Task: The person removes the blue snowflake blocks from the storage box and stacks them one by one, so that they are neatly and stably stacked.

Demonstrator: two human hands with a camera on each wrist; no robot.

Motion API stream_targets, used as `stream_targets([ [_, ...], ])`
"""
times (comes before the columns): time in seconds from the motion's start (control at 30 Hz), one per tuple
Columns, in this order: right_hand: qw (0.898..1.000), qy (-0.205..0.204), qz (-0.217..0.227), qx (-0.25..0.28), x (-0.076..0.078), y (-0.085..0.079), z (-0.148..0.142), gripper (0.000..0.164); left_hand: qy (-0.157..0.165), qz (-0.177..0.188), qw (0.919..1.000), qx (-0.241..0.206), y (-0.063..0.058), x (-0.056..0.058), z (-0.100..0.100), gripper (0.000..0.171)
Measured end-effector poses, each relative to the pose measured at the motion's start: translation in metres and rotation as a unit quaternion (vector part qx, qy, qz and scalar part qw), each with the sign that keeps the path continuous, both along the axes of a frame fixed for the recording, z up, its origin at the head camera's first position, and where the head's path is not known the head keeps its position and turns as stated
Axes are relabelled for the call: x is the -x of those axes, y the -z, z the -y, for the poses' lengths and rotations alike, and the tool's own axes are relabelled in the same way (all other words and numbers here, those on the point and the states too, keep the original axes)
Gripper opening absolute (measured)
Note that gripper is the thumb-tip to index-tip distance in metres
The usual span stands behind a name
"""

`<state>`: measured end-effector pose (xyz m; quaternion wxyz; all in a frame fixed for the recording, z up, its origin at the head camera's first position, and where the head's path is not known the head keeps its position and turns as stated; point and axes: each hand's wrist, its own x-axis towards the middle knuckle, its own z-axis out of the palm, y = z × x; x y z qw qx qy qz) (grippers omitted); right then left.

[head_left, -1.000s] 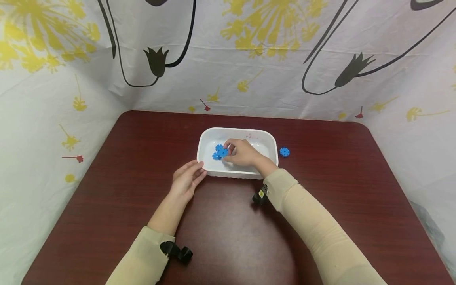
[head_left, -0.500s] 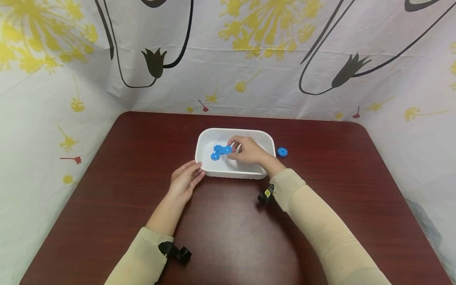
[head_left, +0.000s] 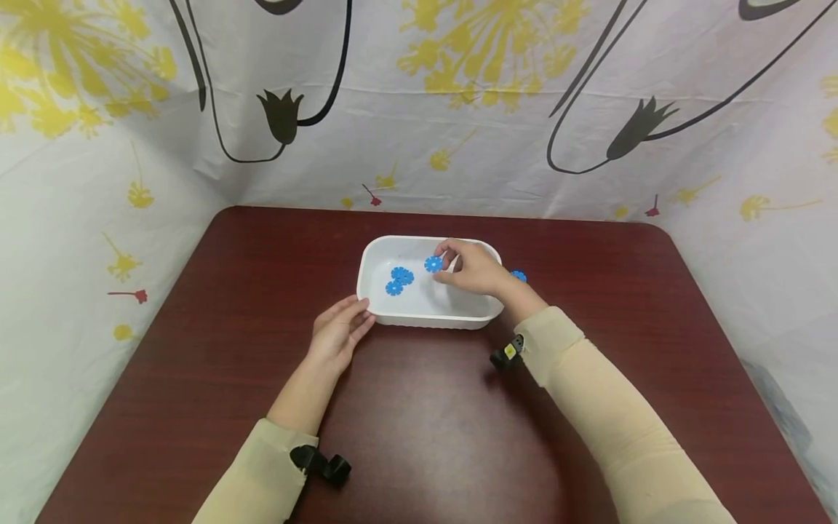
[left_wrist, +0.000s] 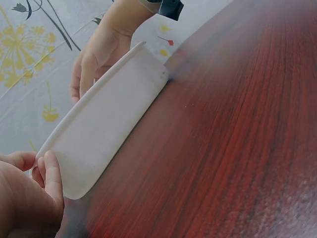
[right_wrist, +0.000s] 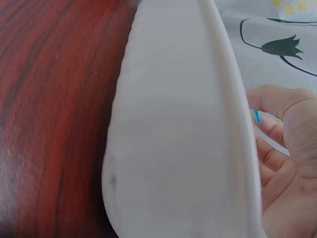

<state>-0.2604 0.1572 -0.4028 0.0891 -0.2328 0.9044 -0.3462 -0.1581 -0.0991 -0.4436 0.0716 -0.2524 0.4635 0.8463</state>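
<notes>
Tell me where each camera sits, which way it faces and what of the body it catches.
Head: on the head, facing forward and down at tray and table; left hand, right hand and sleeves show.
Left wrist: on that wrist, facing the tray's outer side; left hand at lower left, right hand beyond the tray.
Right wrist: on that wrist, facing the tray's outer side; only right hand shows, at right, with a sliver of blue disc.
Shared: both wrist views catch tray, table and right hand.
</notes>
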Motion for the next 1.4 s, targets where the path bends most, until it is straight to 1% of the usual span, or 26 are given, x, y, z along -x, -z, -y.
stream_targets([
  [0.2,1.000,0.004,-0.016,0.012,0.001,-0.006,-0.010,0.035,0.001,0.000,1.0000,-0.001,0.001,0.001,0.000,0.022],
  [0.53,0.999,0.022,-0.026,0.035,0.002,-0.004,-0.028,0.035,0.003,0.001,1.0000,-0.005,0.001,0.001,0.001,0.027],
  [1.07,0.997,0.056,-0.020,0.044,0.003,-0.010,-0.058,0.036,-0.001,0.008,1.0000,0.000,-0.001,0.001,-0.001,0.024],
  [1.4,0.996,0.071,-0.023,0.049,0.001,-0.007,-0.076,0.035,0.004,0.005,1.0000,-0.002,0.000,0.001,0.000,0.027],
])
